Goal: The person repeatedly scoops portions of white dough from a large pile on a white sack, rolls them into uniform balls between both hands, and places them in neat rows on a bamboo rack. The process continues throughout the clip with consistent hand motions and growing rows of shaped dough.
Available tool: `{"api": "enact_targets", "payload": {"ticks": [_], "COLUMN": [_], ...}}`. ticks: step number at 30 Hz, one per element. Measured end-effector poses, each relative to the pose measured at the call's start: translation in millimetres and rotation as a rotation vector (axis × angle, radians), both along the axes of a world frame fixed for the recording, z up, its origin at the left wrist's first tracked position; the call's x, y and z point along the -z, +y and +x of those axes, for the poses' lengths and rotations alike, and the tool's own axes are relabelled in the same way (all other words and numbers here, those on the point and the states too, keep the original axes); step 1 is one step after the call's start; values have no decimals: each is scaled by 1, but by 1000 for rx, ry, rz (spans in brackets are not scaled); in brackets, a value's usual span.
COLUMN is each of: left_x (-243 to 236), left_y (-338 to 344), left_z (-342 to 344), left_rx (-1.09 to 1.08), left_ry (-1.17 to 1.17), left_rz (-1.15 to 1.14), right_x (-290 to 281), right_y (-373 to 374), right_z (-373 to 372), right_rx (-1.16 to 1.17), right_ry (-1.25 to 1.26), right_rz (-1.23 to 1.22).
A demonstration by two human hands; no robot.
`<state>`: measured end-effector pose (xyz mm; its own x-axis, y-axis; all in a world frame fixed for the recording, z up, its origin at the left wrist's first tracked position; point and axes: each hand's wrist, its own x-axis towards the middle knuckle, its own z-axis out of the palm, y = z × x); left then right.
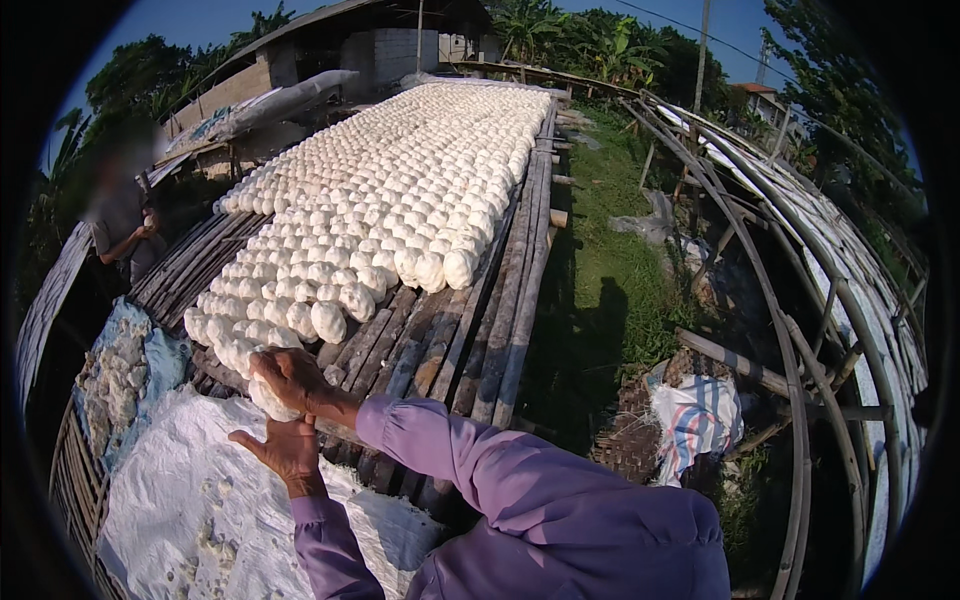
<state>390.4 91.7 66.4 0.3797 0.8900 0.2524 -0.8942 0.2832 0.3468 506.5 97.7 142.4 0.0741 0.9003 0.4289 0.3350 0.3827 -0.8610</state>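
Rows of rounded white lumps (385, 165), perhaps dough or starch, cover most of a long rack of bamboo poles (440, 345). My right hand (290, 378) curls over one white lump (270, 400) at the near left end of the rows, touching or close to its neighbours. Just below it, my left hand (285, 450) is held with the thumb spread out to the left and the palm partly turned up. Its other fingers are partly hidden near the right wrist. Beneath the left hand lies a white plastic sheet (180, 480) with crumbs of white material on it.
A blue sheet (120, 380) holding pale chunks lies at the left. Further back on the left stands a person (125, 225). Grass (610, 250) runs along the rack's right side. A striped white sack (695, 415) and another bamboo frame (800, 370) stand beyond.
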Motion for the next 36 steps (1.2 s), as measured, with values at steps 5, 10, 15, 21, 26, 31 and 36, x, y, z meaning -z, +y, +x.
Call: {"api": "enact_targets", "payload": {"ticks": [5,10,15,21,26,31,36], "left_x": [17,11,-3,7,-6,-15,-5], "left_y": [17,12,14,26,21,21,34], "left_z": [11,23,21,20,33,34,43], "left_rx": [-79,-152,-75,-181,-250,-70,-154], "left_ry": [-157,43,-8,-130,129,41,-125], "left_rz": [-456,-268,-211,-401,-178,-138,-415], "right_x": [-5,-13,3,-11,-23,-2,4], "right_y": [-11,-3,14,3,10,27,22], "right_z": [14,17,25,30,33,45,51], "right_rx": [-119,370,91,-166,136,242,-88], "right_ry": [-234,-279,-65,-284,-328,-217,-232], "right_rz": [344,676,-52,15,561,356,382]}}
